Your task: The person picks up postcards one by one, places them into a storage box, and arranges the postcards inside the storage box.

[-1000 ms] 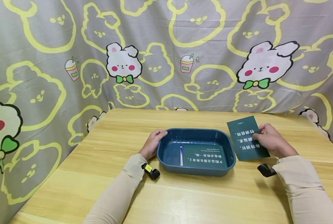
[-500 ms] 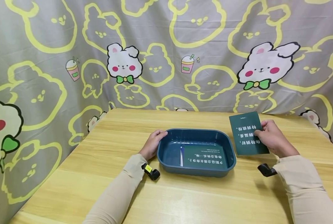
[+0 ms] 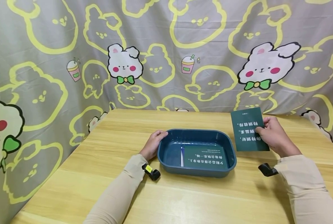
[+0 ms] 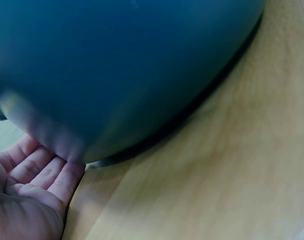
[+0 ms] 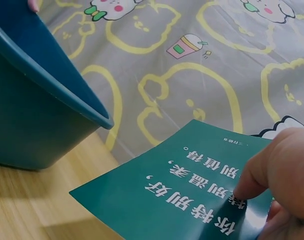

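Observation:
A dark blue rectangular plastic basin [image 3: 195,170] sits on the table. Inside it a dark green card [image 3: 204,157] with white lettering lies flat over some white-and-blue-edged cards at its left. My left hand [image 3: 153,144] grips the basin's left end, thumb at the rim; in the left wrist view its fingers [image 4: 46,172] rest against the outer wall. My right hand [image 3: 275,135] pinches another green card [image 3: 246,130] with white lettering by its right edge, thumb on the printed face. This card is held up off the table, right of the basin. Its back is hidden.
The light wooden table [image 3: 183,199] reaches back to a grey curtain [image 3: 161,37] with yellow outlines and white rabbits. Each wrist wears a black camera, one on the left [image 3: 152,172] and one on the right [image 3: 267,170].
My right hand has lifted the card upward and slightly away, and the card has turned a little more upright. The left hand and the basin have stayed in place.

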`<state>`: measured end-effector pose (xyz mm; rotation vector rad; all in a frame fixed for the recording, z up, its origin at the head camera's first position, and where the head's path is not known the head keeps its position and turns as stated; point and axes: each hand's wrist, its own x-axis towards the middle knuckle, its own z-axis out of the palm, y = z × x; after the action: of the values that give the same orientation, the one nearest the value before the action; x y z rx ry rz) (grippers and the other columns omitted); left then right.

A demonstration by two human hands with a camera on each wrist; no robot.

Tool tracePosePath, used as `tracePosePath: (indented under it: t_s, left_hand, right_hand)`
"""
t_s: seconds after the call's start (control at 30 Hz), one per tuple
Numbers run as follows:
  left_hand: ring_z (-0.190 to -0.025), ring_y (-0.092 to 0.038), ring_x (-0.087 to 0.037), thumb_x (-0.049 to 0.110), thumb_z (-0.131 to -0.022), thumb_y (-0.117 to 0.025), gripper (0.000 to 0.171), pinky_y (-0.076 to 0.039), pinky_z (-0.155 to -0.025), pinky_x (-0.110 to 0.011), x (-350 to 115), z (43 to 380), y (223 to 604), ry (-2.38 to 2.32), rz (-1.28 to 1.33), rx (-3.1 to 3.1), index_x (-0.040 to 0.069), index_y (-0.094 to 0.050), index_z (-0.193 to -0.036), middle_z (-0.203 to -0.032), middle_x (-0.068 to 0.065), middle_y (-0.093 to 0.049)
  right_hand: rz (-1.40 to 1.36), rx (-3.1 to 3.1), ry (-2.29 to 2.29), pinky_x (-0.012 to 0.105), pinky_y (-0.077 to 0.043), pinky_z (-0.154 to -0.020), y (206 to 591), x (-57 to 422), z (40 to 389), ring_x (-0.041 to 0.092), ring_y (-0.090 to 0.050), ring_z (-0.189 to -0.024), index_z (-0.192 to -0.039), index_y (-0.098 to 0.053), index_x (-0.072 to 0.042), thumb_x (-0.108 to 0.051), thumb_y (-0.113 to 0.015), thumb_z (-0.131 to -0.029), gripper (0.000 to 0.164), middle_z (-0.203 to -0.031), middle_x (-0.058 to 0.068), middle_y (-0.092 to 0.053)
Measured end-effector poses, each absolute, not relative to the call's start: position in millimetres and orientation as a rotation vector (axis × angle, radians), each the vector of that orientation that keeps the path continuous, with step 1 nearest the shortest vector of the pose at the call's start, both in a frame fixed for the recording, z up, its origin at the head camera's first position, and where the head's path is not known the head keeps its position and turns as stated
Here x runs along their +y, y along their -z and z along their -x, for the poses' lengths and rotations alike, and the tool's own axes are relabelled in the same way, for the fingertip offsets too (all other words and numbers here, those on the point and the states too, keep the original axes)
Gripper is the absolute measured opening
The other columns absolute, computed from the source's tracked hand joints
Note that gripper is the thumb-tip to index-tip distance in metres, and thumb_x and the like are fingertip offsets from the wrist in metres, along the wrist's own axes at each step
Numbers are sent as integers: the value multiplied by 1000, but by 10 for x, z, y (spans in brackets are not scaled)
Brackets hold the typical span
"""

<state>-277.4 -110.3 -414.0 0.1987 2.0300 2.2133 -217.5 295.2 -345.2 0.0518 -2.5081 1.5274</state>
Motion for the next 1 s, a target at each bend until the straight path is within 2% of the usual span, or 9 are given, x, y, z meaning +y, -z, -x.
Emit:
tracePosePath:
  t_s: [0.37, 1.0]
  left_hand:
    - [-85, -56, -13, 16, -97, -57, 12, -47, -73, -23, -1101, 2761, 4131, -2208, -197, 2037, 6, -58, -92, -93, -4, -58]
    - [-86, -56, -13, 17, -98, -56, 13, -47, -74, -23, -1085, 2732, 4105, -2209, -227, 2039, 5, -57, -93, -94, -4, -57]
  right_hand:
    - [-5, -2492, -1503, 25, -52, -59, 3403, 2904, 2136, 4, -54, -72, -108, -22, 4, 6, -39, -93, 23, -100, 24, -40]
    - [-32, -2423, -1482, 25, -51, -54, 3276, 2855, 2103, 3, -54, -66, -104, -23, 1, 5, -41, -93, 21, -95, 20, -36]
